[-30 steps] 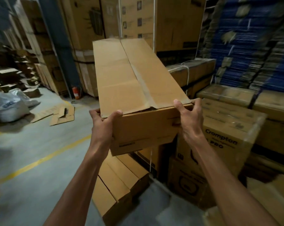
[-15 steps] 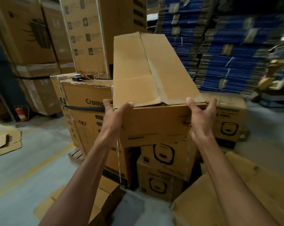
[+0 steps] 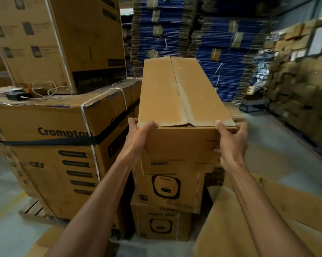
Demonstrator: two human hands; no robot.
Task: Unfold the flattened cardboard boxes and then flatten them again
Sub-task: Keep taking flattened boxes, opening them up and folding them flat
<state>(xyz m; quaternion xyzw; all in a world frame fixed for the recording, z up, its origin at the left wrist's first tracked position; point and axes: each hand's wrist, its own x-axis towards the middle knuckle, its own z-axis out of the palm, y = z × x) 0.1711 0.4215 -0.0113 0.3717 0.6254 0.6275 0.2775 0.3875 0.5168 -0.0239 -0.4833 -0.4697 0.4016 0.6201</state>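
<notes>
A long brown cardboard box [image 3: 176, 97], unfolded with its two top flaps closed, is held up at chest height, its long axis pointing away from me. My left hand [image 3: 138, 138] grips the near left corner, thumb over the top flap's edge. My right hand [image 3: 230, 141] grips the near right corner, thumb on top and fingers against the near end face. Flattened brown cardboard [image 3: 267, 219] lies at the lower right under my right forearm.
Strapped printed cartons [image 3: 51, 145] are stacked on a wooden pallet [image 3: 32, 210] at the left, with smaller cartons [image 3: 167, 190] directly below the held box. Blue bundles of flat cardboard [image 3: 212, 43] rise behind. More stacked boxes [image 3: 300, 89] line the right aisle.
My view has swung right from the floor aisle towards the pallet stacks. The box stays in both hands with the same grip and now hangs over the small cartons.
</notes>
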